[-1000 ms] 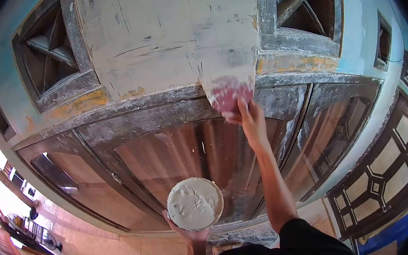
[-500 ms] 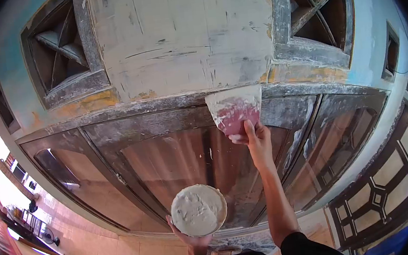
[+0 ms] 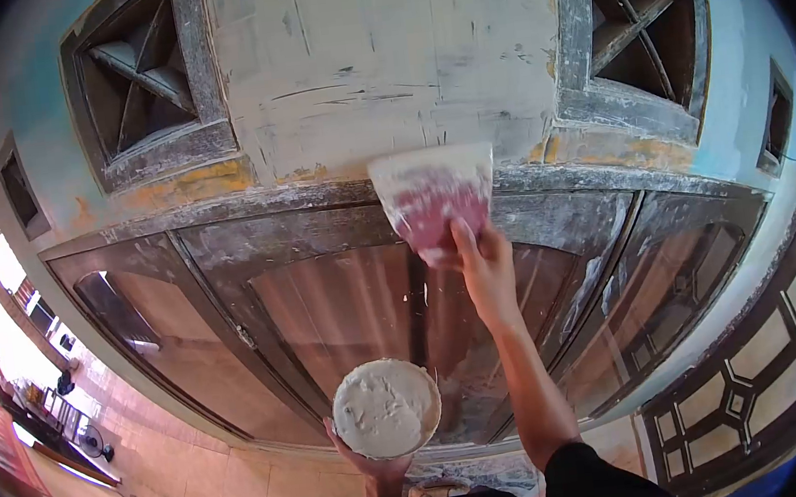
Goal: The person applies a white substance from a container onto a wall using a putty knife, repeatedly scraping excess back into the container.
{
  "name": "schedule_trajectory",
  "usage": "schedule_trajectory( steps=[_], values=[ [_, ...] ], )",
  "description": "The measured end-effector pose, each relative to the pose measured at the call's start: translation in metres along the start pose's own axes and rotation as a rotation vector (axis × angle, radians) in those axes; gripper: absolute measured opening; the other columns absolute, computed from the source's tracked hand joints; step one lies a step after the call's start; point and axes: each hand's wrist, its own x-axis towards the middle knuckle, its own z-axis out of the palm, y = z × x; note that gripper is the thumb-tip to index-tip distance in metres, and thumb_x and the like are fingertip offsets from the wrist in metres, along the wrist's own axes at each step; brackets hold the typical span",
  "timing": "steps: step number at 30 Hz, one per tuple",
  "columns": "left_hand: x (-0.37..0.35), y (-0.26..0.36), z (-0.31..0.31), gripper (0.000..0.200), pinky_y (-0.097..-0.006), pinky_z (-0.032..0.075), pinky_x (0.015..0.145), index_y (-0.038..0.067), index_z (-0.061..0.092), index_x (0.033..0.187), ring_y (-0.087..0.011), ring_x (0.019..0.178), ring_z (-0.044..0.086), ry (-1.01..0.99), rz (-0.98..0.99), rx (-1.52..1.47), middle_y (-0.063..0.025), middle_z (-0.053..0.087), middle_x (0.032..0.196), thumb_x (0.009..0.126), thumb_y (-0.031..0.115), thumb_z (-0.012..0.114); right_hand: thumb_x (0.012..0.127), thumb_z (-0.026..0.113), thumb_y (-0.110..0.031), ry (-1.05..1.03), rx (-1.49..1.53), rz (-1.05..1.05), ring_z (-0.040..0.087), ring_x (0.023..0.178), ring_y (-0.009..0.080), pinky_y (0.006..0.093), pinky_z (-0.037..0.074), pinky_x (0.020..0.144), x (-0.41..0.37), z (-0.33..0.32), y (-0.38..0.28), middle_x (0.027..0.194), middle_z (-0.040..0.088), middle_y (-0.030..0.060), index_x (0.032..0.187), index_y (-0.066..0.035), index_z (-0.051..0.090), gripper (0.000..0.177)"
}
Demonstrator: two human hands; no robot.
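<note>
My right hand (image 3: 485, 268) is closed around the lower end of a red putty spreader (image 3: 439, 200), thumb on the near face. White putty is smeared over the spreader, most thickly toward its broad upper edge. That edge lies against the bottom of the pale wall panel (image 3: 327, 130), just over the dark wooden door frame (image 3: 296, 199). Low in view, my left hand (image 3: 374, 462) supports a round tub (image 3: 440, 417) from below and the side. Off-white putty (image 3: 384, 407) with a lumpy, dented surface fills it nearly to the rim.
Square vents with crossed bars (image 3: 144, 81) flank the panel, their frames scraped and whitened. Below are wooden doors with glass panes (image 3: 336, 303). A dark lattice panel (image 3: 736, 402) stands low on the right. At left, a tiled floor (image 3: 195, 483) leads past a fan (image 3: 95, 442).
My right hand and the spreader have moved left and slightly up along the panel's lower edge. The wall has shifted a little right in view; the tub stays in place.
</note>
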Motion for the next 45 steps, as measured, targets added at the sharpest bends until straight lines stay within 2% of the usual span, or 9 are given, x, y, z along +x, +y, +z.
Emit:
schedule_trajectory(
  steps=[6,11,19,22,27,30,32,39,45],
  values=[
    [-0.007,0.006,0.002,0.069,-0.0557,0.036,0.098,0.016,0.046,0.130,-0.0338,0.121,0.041,-0.070,-0.033,-0.037,-0.0078,0.044,0.134,0.083,0.066,0.039,0.097,0.047,-0.021,-0.158,0.156,-0.151,0.068,0.076,0.0209,0.0272,0.056,0.065,0.051,0.051,-0.021,0.094,0.063,0.0146,0.106,0.006,0.051,0.030],
    [-0.008,0.013,0.000,0.069,-0.0551,0.037,0.097,0.016,0.046,0.130,-0.0334,0.120,0.042,-0.049,0.035,-0.046,-0.0074,0.044,0.134,0.083,0.066,0.039,0.097,0.046,-0.019,-0.012,0.071,-0.038,0.068,0.077,0.0214,0.0279,0.057,0.062,0.004,0.022,0.035,0.090,0.063,0.0110,0.109,0.008,0.052,0.030],
    [-0.010,0.016,0.006,0.069,-0.0548,0.036,0.098,0.017,0.046,0.130,-0.0328,0.120,0.042,-0.105,-0.007,-0.038,-0.0071,0.044,0.134,0.081,0.066,0.043,0.097,0.046,-0.021,-0.036,0.136,-0.196,0.065,0.069,0.0146,0.0282,0.055,0.060,0.052,0.063,-0.014,0.083,0.061,0.0066,0.103,0.007,0.054,0.030],
    [-0.007,0.016,-0.006,0.069,-0.0548,0.035,0.099,0.018,0.045,0.131,-0.0328,0.121,0.041,-0.053,0.014,-0.050,-0.0068,0.043,0.135,0.081,0.067,0.042,0.097,0.046,-0.023,0.033,-0.111,-0.149,0.064,0.067,0.0130,0.0284,0.055,0.060,0.041,0.034,0.041,0.083,0.061,0.0073,0.102,0.007,0.054,0.032],
    [-0.008,0.023,-0.011,0.071,-0.0551,0.033,0.100,0.019,0.045,0.132,-0.0328,0.123,0.039,-0.050,0.063,-0.001,-0.0068,0.042,0.136,0.081,0.068,0.041,0.097,0.046,-0.021,0.021,0.114,0.014,0.063,0.066,0.0126,0.0264,0.052,0.059,-0.009,0.026,0.056,0.085,0.062,0.0076,0.104,0.005,0.056,0.029],
    [-0.008,0.021,-0.007,0.072,-0.0541,0.033,0.101,0.018,0.045,0.132,-0.0331,0.123,0.039,-0.047,0.035,-0.028,-0.0069,0.042,0.136,0.081,0.069,0.039,0.097,0.046,-0.022,-0.013,-0.143,-0.289,0.067,0.071,0.0166,0.0271,0.054,0.062,0.020,0.028,0.026,0.086,0.063,0.0093,0.105,0.006,0.054,0.031],
    [-0.009,0.020,-0.005,0.073,-0.0529,0.034,0.101,0.017,0.046,0.131,-0.0333,0.123,0.040,-0.036,0.020,-0.039,-0.0072,0.042,0.136,0.081,0.069,0.038,0.097,0.047,-0.024,-0.022,0.053,-0.203,0.067,0.072,0.0165,0.0264,0.053,0.060,0.039,0.040,-0.007,0.085,0.063,0.0086,0.104,0.006,0.055,0.031],
    [-0.004,0.019,-0.010,0.073,-0.0531,0.032,0.101,0.017,0.045,0.132,-0.0332,0.123,0.040,-0.019,0.059,0.014,-0.0066,0.042,0.136,0.082,0.069,0.037,0.096,0.049,-0.025,0.039,-0.015,0.075,0.067,0.073,0.0179,0.0273,0.054,0.056,-0.032,-0.004,0.072,0.090,0.065,0.0096,0.102,0.004,0.056,0.030],
    [0.004,0.016,0.002,0.072,-0.0527,0.033,0.101,0.017,0.047,0.131,-0.0329,0.122,0.042,-0.025,0.025,-0.046,-0.0068,0.044,0.135,0.082,0.068,0.037,0.089,0.061,-0.015,0.060,-0.026,0.080,0.064,0.067,0.0137,0.0255,0.052,0.056,-0.071,-0.030,0.025,0.084,0.065,0.0064,0.100,0.002,0.060,0.020]
  ],
)
